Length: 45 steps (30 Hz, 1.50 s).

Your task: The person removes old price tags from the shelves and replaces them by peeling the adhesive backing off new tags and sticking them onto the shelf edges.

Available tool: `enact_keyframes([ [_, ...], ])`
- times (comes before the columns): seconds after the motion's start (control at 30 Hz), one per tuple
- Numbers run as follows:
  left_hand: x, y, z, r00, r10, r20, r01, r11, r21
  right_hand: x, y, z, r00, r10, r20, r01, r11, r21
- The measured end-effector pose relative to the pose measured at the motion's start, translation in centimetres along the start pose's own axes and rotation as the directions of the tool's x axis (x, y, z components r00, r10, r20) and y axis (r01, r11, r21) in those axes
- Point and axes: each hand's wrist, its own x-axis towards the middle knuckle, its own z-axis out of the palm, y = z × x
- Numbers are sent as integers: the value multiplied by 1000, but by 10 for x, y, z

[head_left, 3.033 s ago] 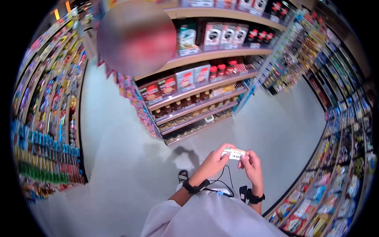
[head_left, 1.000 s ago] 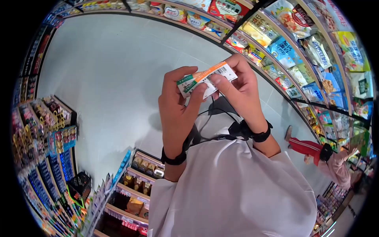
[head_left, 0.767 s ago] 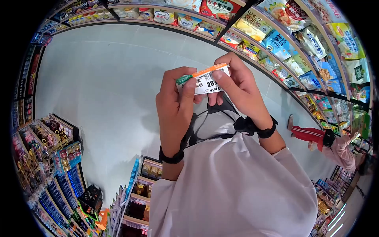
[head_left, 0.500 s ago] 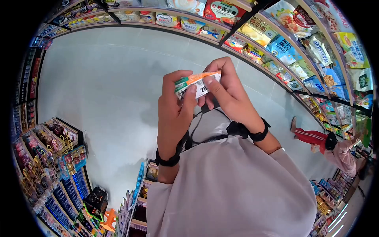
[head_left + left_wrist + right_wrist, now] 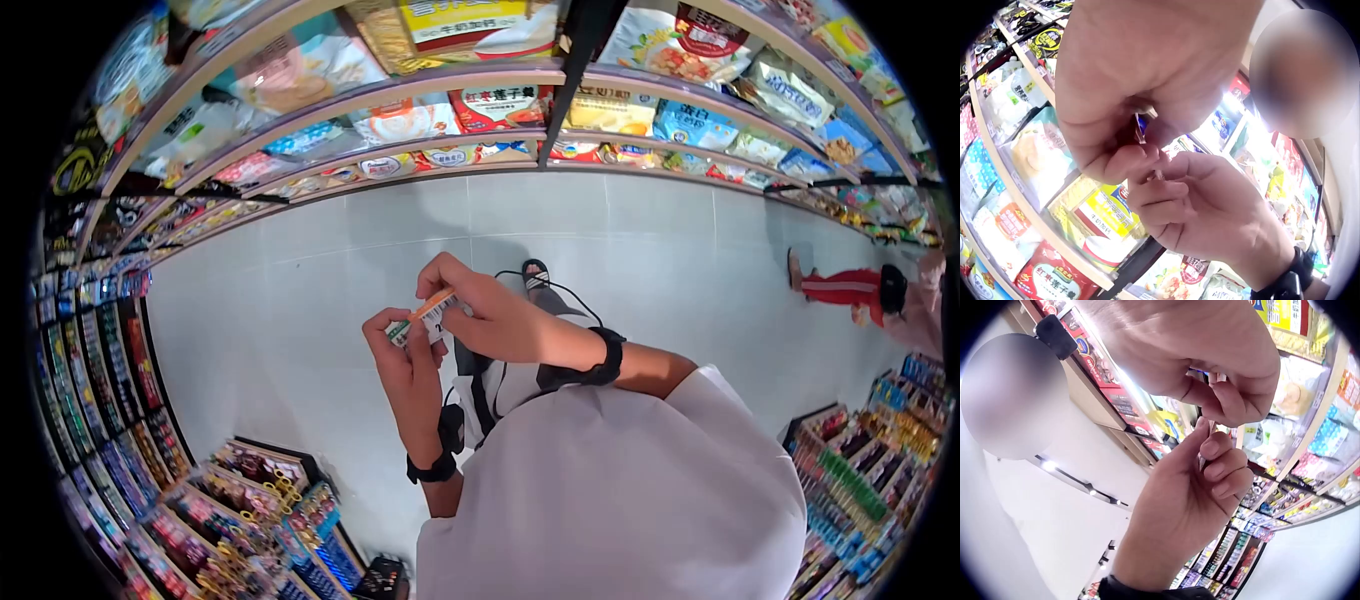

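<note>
In the head view my two hands meet left of centre, in front of my body, over a few paper price tags [image 5: 432, 316]. The tags carry a green strip on the left, an orange strip along the top and black print on white. My left hand [image 5: 408, 372] pinches the left end between thumb and fingers. At the other end my right hand [image 5: 497, 322] grips with thumb and curled fingers, covering much of the print. From the left wrist, my left hand [image 5: 1154, 81] and right hand [image 5: 1204, 209] hide most of the tags. Only thin edges show between fingertips.
Shelves of bagged food [image 5: 480, 28] curve across the front of the aisle. A person in red trousers [image 5: 850, 290] is at the right. Display racks stand at the lower left [image 5: 235, 525] and lower right [image 5: 865, 480], with a black basket [image 5: 383, 578] near the left one.
The view has swung round to face the bagged-food shelves. My hands have shifted left and lower in the head view, still holding the tags, which tilt more steeply and show less of their face.
</note>
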Motion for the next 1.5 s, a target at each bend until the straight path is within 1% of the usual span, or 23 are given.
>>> enact_keyframes([
  [0.1,29,5,6,993,-19,113,24,999,-48,14,-20,-16,994,110,-26,-108,992,62],
  [0.13,44,4,8,982,-25,187,38,997,-69,20,-19,-22,997,54,-58,-55,998,-15],
  [0.2,70,2,2,940,-45,338,82,992,-95,34,-14,-28,983,113,-143,-112,994,15],
  [0.23,85,-1,-1,922,-36,385,69,995,-70,41,-8,-30,972,141,-189,-136,990,37],
  [0.3,117,-8,-1,869,-37,494,57,998,-26,52,17,-39,954,100,-281,-106,994,-4],
  [0.33,129,-3,0,853,-112,510,61,991,116,55,20,-41,941,122,-315,-129,992,-2],
  [0.4,147,-10,0,805,-42,591,-24,994,104,59,20,-44,921,112,-372,-148,987,-70],
  [0.43,159,-10,3,780,12,626,-86,992,87,60,17,-47,899,149,-411,-184,982,-45],
  [0.47,171,1,5,723,-7,690,-135,979,152,59,15,-48,878,182,-443,-211,977,-18],
  [0.5,182,-6,11,699,109,707,-260,959,109,62,11,-46,854,212,-475,-230,973,21],
  [0.53,191,-8,13,658,108,745,-273,957,102,65,0,-45,805,285,-521,-249,958,141],
  [0.67,216,19,21,478,73,875,-327,940,100,73,-11,-41,674,306,-672,-262,950,170],
  [0.77,232,-5,33,495,145,857,-387,920,68,80,-5,-53,710,401,-579,-520,853,-47],
  [0.87,254,-14,45,487,95,868,-399,908,124,90,10,-74,749,391,-535,-492,869,-55],
  [0.97,277,-21,54,507,140,851,-403,911,90,106,-3,-92,769,393,-504,-475,879,-40],
  [1.0,287,-22,60,529,182,829,-409,910,61,109,4,-108,799,339,-498,-459,877,-139],
  [1.07,314,-21,74,613,15,790,-181,976,122,128,15,-143,785,188,-590,-442,837,-323],
  [1.1,331,-30,87,670,-36,742,-199,954,226,139,26,-168,784,73,-616,-420,793,-441],
  [1.13,351,-55,107,720,66,690,-356,889,287,151,42,-195,792,-162,-589,-414,567,-712],
  [1.23,373,-71,142,833,105,543,-450,699,555,192,50,-233,802,-311,-510,-360,430,-828],
  [1.33,383,-68,156,863,44,503,-409,644,646,210,57,-256,805,-392,-445,-320,345,-882],
  [1.43,383,-60,157,862,-74,501,-381,557,738,215,78,-280,828,-385,-408,-322,268,-908],
  [1.5,382,-61,158,872,-76,483,-373,537,757,215,79,-282,831,-389,-397,-318,255,-913],
])
